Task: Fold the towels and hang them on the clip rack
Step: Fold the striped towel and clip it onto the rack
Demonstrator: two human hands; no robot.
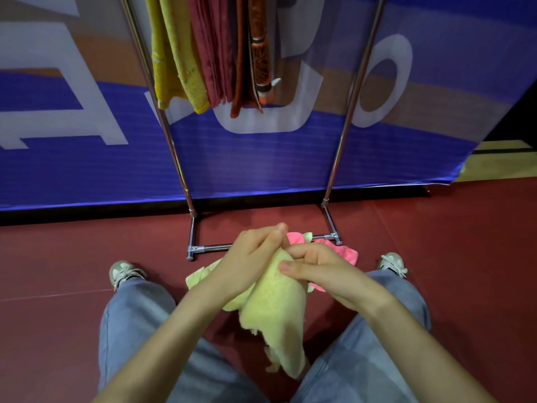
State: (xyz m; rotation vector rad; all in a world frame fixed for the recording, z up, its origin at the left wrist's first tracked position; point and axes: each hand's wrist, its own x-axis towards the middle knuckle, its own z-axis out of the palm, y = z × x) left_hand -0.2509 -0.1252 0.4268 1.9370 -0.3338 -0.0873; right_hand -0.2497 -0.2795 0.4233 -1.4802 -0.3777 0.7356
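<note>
Clip rack [345, 135] is already part full. The pale yellow towel [276, 309] dangles above the floor [58, 257], left hand [250, 257] and right hand [322, 271] both pinching its top. Looks mid-fold; next up is probably lining up the corners.

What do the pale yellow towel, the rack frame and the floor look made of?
yellow towel: soft terry or microfibre cloth, likely; fuzzy nap, ragged fraying edges, drapes limp.
rack frame: metal tube with a polished, chrome-like finish; bright highlights along the round bars.
floor: dark red matte sheet, maybe vinyl or rubber; smooth, faint seam lines, hardly any glare.
</note>
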